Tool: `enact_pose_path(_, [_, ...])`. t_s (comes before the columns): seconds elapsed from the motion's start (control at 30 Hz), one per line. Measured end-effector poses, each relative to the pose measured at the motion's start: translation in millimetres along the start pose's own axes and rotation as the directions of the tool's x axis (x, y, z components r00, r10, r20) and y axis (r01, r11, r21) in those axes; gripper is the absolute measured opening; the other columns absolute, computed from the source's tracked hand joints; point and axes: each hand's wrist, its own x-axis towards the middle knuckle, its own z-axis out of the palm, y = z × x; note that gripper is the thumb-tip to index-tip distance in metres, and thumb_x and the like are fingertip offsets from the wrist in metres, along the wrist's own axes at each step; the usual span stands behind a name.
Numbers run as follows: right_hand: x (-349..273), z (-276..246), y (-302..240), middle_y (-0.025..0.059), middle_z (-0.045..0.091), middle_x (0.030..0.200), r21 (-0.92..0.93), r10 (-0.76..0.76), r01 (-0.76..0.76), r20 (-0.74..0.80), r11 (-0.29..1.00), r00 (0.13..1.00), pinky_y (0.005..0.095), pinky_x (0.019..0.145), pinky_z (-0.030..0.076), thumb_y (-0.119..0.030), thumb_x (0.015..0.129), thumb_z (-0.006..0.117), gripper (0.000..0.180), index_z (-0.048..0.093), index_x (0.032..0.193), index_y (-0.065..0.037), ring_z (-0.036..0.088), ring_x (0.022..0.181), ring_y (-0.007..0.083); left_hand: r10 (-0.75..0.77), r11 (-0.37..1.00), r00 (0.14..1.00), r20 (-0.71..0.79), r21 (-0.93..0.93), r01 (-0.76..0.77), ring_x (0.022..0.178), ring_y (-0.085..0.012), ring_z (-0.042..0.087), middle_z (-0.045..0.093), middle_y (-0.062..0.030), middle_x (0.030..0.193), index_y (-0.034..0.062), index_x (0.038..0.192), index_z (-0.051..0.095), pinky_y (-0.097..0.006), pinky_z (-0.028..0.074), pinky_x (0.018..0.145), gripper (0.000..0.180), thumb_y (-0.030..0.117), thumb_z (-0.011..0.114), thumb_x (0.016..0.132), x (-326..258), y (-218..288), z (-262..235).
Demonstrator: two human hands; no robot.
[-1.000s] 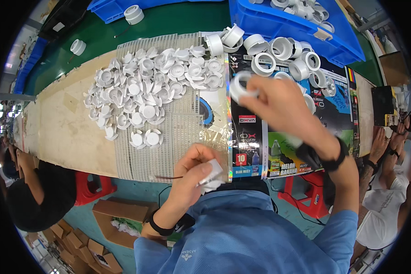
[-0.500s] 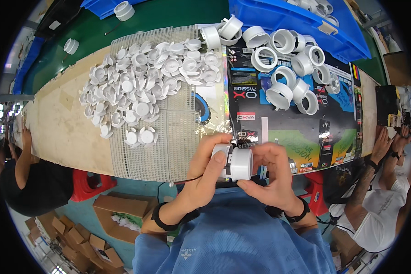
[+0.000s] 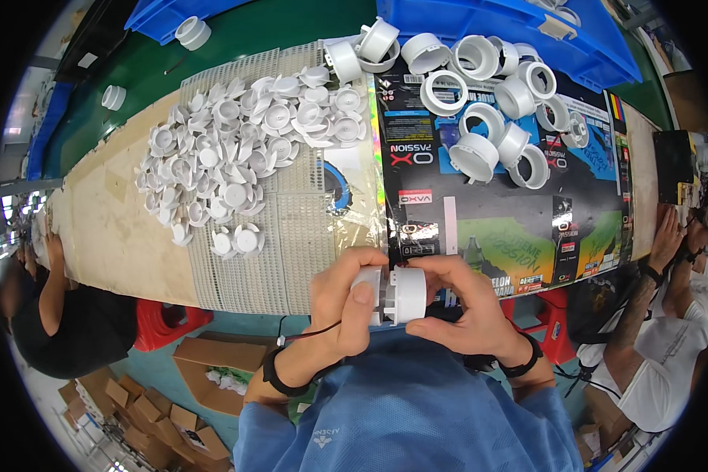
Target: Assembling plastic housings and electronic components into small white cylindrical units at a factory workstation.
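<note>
the white ring [image 3: 408, 295] sits at the table's near edge, pinched in the right hand [image 3: 468, 311] against the finned insert [image 3: 370, 293] gripped by the left hand [image 3: 346, 307] (both closed tight). pressed askew, they could jam or slip.

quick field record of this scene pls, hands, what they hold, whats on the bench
left hand: grips a white finned plastic piece at the bench's near edge
right hand: grips a white plastic ring, pressed end to end against the finned piece
heap of finned pieces: on a white mesh mat, left of centre
loose rings: scattered on a printed cardboard sheet, right of centre
blue bin: far edge, more rings beside it
other people: seated at both ends of the bench
</note>
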Motion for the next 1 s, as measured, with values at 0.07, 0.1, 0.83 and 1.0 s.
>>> enact_pose_path(0.07, [2.3,-0.8,-1.2,0.0087,0.063,0.091,-0.001,0.01,-0.01,0.021,1.0,1.0,0.0276,0.068,0.05,-0.024,0.072,0.082,0.064,0.051,0.122,0.001,0.062,0.079,0.0167,0.065,0.995,0.998,0.005,0.069,-0.066,0.066,-0.0289,0.062,0.061,-0.0193,0.082,-0.0049,0.103,0.056,-0.035,0.048,0.059,0.038,0.029,0.041,0.094,3.3,2.5,-1.2])
enact_pose_path(0.1, [3.7,-0.6,-1.5,0.0088,0.063,0.09,-0.003,0.016,-0.015,0.047,1.0,0.999,0.0278,0.068,0.05,-0.025,0.072,0.083,0.065,0.051,0.122,0.001,0.063,0.079,0.0168,0.064,0.995,0.998,0.008,0.071,-0.064,0.066,-0.0289,0.062,0.061,-0.0193,0.082,-0.0049,0.103,0.056,-0.035,0.048,0.059,0.038,0.029,0.041,0.094,3.8,4.3,-0.9])
enact_pose_path(0.83, [15.6,7.5,-7.2,0.0134,0.061,0.093,-0.394,-0.226,0.181,-0.071,0.901,0.972,0.0367,0.068,0.05,-0.036,0.067,0.082,0.075,0.049,0.123,0.0,0.062,0.078,0.0288,-0.649,0.447,0.76,0.042,-0.787,0.425,0.057,-0.0226,0.056,0.061,-0.0157,0.082,-0.0016,0.105,0.054,-0.033,0.046,0.05,0.051,0.039,0.024,0.096,15.2,7.3,15.1])
enact_pose_path(1.0, [12.5,3.2,-1.7,0.0147,0.06,0.099,-0.421,-0.248,0.175,-0.124,0.89,0.961,0.0385,0.073,0.049,-0.031,0.064,0.084,0.072,0.051,0.121,0.0,0.06,0.085,0.0318,-0.561,0.208,0.751,0.349,-0.818,0.536,0.066,-0.0227,0.06,0.064,-0.015,0.085,0.0011,0.106,0.056,-0.034,0.049,0.054,0.051,0.042,0.027,0.097,20.3,10.0,6.6])
